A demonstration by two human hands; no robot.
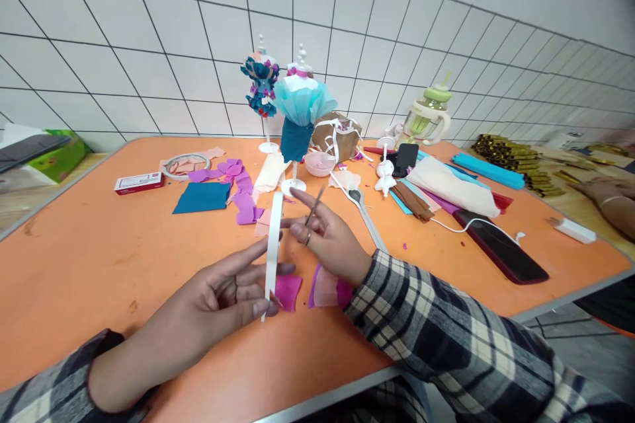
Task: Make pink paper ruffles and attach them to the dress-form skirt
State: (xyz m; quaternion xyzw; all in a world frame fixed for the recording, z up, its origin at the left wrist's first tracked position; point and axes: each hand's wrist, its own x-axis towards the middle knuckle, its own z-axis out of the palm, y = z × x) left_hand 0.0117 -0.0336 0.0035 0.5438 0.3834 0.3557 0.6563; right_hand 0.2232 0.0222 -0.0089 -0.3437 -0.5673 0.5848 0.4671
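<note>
My left hand point(213, 297) pinches the lower end of a narrow white strip point(272, 244), which stands almost upright; whether it is paper or tape I cannot tell. A small pink piece of paper point(289, 292) shows just behind that hand's fingertips. To the right, my right hand point(333, 243) has a thin dark metal tool point(315, 206) between thumb and fingers; blur hides its kind. Its fingertips are close to the strip. Pink and magenta paper pieces point(327, 289) lie under my right wrist. Behind the hands stands a miniature dress form point(300, 106) in a teal crepe-paper dress.
A second decorated dress form point(262, 89) stands behind. Leftward are a tape roll point(186, 165), red-white box point(139, 183), blue paper point(202, 197) and purple scraps point(243, 188). On the right lie a phone point(501, 248), crepe paper point(451, 185) and a bottle point(427, 115); another person's hand point(602, 193) rests beyond.
</note>
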